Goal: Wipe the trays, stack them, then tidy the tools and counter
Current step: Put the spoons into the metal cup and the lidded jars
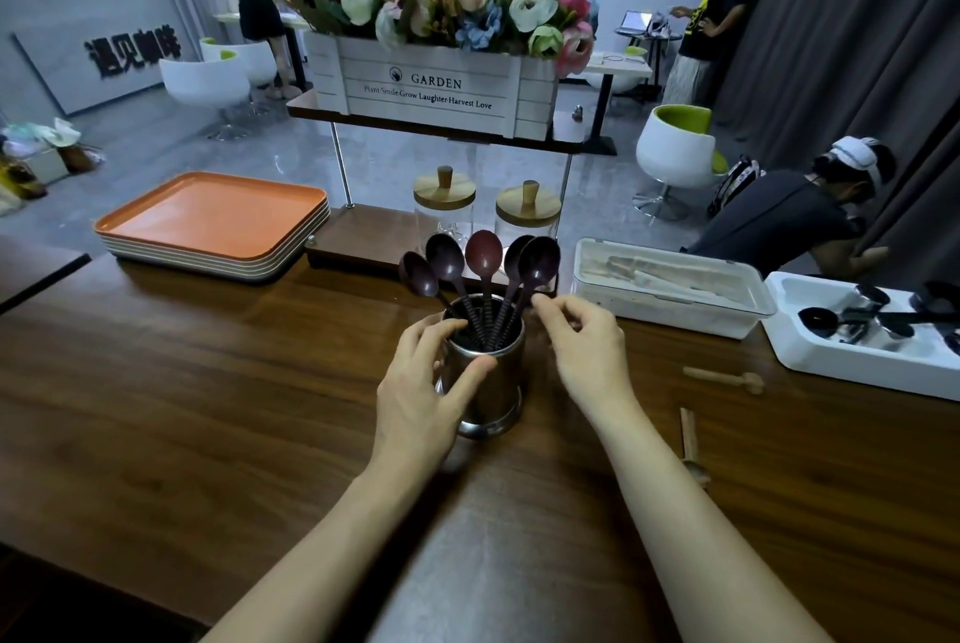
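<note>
A steel cup (pixel 493 393) stands mid-counter with several dark spoons (pixel 483 258) upright in it. My left hand (pixel 426 382) grips the cup's left side, thumb across its front. Just right of the cup's rim hovers my right hand (pixel 582 341), its fingers loosely curled near a spoon handle; they hold nothing that I can see. A stack of orange trays (pixel 208 221) lies at the back left of the wooden counter (pixel 208 382).
Two wooden scoops (pixel 724 379) (pixel 693 445) lie on the counter to the right. Behind them sit a lidded white box (pixel 670 286) and a white tray of metal tools (pixel 862 330). A shelf holds a flower crate (pixel 431 86) and jars (pixel 444 206). People stand beyond.
</note>
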